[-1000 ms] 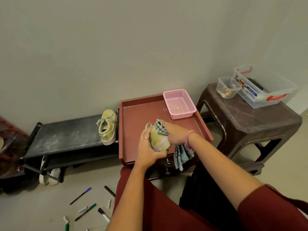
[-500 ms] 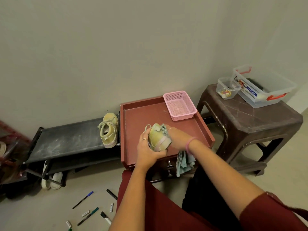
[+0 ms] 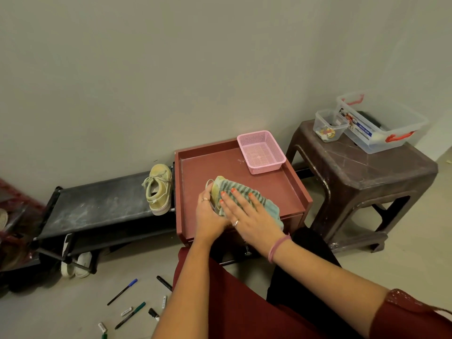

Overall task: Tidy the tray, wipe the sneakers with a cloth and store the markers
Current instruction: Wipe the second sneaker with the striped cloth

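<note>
A black shoe rack point(image 3: 97, 204) carries one yellow sneaker point(image 3: 159, 190) beside the red tray point(image 3: 193, 167), which holds a pink basket point(image 3: 260, 152) in its far corner. Over the tray, the left hand point(image 3: 209, 216) grips the second sneaker point(image 3: 216, 189) while the right hand point(image 3: 247, 214), fingers straight, presses the striped cloth point(image 3: 247, 194) flat onto it. Markers point(image 3: 127, 309) lie scattered on the floor.

Basket point(image 3: 260, 151) on tray point(image 3: 195, 167), far corner
</note>
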A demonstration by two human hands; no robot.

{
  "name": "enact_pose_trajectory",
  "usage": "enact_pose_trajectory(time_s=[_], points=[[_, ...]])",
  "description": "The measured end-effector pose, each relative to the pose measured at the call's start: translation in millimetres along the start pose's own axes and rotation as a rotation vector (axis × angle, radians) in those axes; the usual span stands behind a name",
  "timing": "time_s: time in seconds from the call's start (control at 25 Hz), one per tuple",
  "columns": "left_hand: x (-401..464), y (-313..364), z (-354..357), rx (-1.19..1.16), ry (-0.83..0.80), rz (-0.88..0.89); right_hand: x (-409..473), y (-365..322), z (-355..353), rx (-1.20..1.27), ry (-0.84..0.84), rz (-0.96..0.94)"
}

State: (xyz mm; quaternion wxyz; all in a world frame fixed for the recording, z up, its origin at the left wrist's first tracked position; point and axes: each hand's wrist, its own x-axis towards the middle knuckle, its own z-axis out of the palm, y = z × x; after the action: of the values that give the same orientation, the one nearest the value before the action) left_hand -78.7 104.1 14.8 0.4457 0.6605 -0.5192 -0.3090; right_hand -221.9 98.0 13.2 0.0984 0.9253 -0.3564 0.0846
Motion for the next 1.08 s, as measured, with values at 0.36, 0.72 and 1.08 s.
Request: enact_pose_trajectory(time_s=[0.36,0.72,1.08], points=[[-11.7,-9.4,-6.9,-0.050,-0.023,0.009,35.5,44.3,-28.2,1.008,-0.318,0.428],[-27.0,-31.4,-59.4,-0.056,-0.034,-0.073,42.4,-24.6,-38.7,0.746,-0.248,0.184],[-18.4,-26.5,-56.3,-0.278,-0.166,-0.112,40.0,-1.8,-36.6,0.883,-0.219,0.178]])
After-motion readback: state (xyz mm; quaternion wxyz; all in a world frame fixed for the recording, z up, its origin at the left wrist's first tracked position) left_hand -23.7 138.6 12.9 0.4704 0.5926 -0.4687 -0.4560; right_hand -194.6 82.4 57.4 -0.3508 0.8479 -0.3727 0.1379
